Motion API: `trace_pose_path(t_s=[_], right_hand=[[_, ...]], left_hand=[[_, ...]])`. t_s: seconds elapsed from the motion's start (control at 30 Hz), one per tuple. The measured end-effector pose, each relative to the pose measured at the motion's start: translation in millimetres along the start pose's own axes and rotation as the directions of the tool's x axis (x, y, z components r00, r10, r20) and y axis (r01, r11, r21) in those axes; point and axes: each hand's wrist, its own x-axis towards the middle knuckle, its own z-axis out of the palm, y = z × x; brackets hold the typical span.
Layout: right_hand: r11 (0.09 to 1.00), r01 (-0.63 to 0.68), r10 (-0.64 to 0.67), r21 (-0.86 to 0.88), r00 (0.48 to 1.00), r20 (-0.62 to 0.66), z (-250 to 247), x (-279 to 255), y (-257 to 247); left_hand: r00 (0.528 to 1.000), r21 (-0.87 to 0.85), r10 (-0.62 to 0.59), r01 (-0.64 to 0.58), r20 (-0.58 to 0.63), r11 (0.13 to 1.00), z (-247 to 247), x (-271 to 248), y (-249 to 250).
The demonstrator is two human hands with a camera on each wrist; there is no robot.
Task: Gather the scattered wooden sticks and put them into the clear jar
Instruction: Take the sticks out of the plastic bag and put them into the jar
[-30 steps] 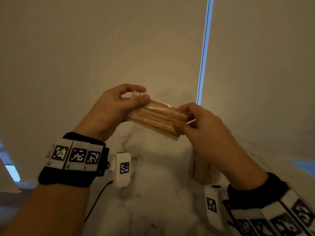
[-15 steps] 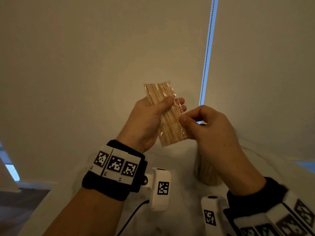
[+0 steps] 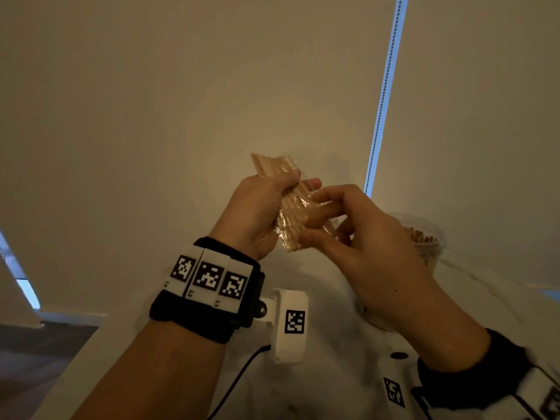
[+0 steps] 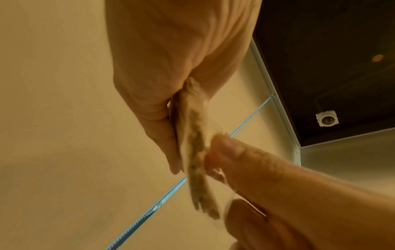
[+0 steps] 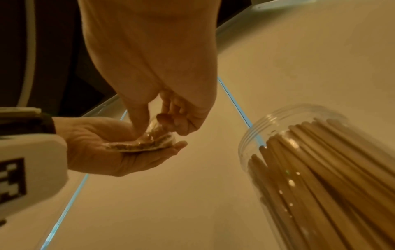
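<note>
From the head view, the left hand [image 3: 257,213] holds a pack of wooden sticks [image 3: 283,189] up in front of the blind, fingers curled round its middle, while the right hand [image 3: 357,237] pinches the crinkled clear wrapper [image 3: 288,228] at the pack's lower end; my guess is the wrapper has to come off before anything goes in. The clear jar [image 3: 424,237] stands on the white desk [image 3: 333,374] just behind the right hand, already well stocked with sticks. The pack looks light and stiff along its length, but the film seems slippery, so the middle is the safe place to grip and the loose end the place to tear. From the left wrist, the sticks [image 4: 196,152] show end-on, blurred, clamped between palm and fingers, with a right fingertip [image 4: 224,148] pressing the film. From the right wrist, the pack [image 5: 141,143] lies across the left palm [image 5: 102,148] with right fingers [image 5: 138,118] plucking at it, and the jar [image 5: 310,169] sits close by, mouth open. A bead chain [image 5: 235,103] hangs behind; nothing blocks the way to the jar.
</note>
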Motion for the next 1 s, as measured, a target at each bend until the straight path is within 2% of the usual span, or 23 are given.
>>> trace_pose_path(t_s=[0.1, 0.17, 0.3, 0.37, 0.47, 0.57, 0.6, 0.67, 0.7, 0.77, 0.83, 0.87, 0.93, 1.0], right_hand=[[0.999, -0.012, 0.013, 0.032, 1.0, -0.024, -4, 2, 3], [0.996, -0.015, 0.011, 0.088, 0.998, 0.054, -12, 4, 3], [0.998, 0.051, -0.045, -0.025, 0.981, 0.191, -24, 5, -1], [0.999, -0.017, 0.023, -0.027, 0.977, 0.213, -23, 5, -1], [0.984, -0.17, 0.16, 0.049, 0.973, 0.166, -16, 5, 3], [0.914, -0.334, 0.305, 0.231, 0.94, 0.154, -9, 3, 9], [0.859, -0.403, 0.367, 0.316, 0.915, 0.169, -5, 2, 12], [0.682, -0.533, 0.499, 0.501, 0.84, 0.213, 4, 4, 14], [0.56, -0.576, 0.561, 0.595, 0.792, 0.24, 7, 5, 12], [0.243, -0.6, 0.637, 0.762, 0.691, 0.34, 13, 5, 10], [-0.056, -0.558, 0.613, 0.828, 0.635, 0.47, 17, 4, 9], [-0.15, -0.533, 0.596, 0.832, 0.623, 0.507, 19, 2, 11], [-0.221, -0.51, 0.589, 0.831, 0.609, 0.53, 23, 0, 15], [-0.214, -0.536, 0.595, 0.817, 0.591, 0.544, 26, -1, 19]], left_hand=[[1.0, -0.009, -0.022, 0.022, 0.018, 1.0, 2, 1, -3], [1.0, -0.061, -0.022, 0.02, -0.018, 0.998, -2, 3, -3], [0.991, -0.206, -0.003, -0.025, -0.133, 0.978, -15, 9, 7], [0.989, -0.217, 0.017, -0.049, -0.147, 0.975, -19, 8, 11], [0.986, -0.176, 0.075, -0.101, -0.15, 0.979, -14, 8, 9], [0.977, -0.119, 0.132, -0.153, -0.168, 0.981, -6, 9, 1], [0.973, -0.117, 0.145, -0.168, -0.18, 0.979, -5, 9, -1], [0.963, -0.104, 0.172, -0.197, -0.21, 0.975, -4, 10, -4], [0.956, -0.082, 0.19, -0.212, -0.223, 0.974, -4, 10, -4], [0.945, -0.022, 0.229, -0.241, -0.233, 0.97, -3, 11, -7], [0.939, 0.038, 0.262, -0.26, -0.224, 0.965, 2, 10, -11], [0.937, 0.062, 0.274, -0.267, -0.218, 0.962, 5, 10, -13], [0.935, 0.093, 0.285, -0.271, -0.213, 0.958, 10, 9, -18], [0.935, 0.103, 0.288, -0.272, -0.208, 0.957, 12, 8, -20]])
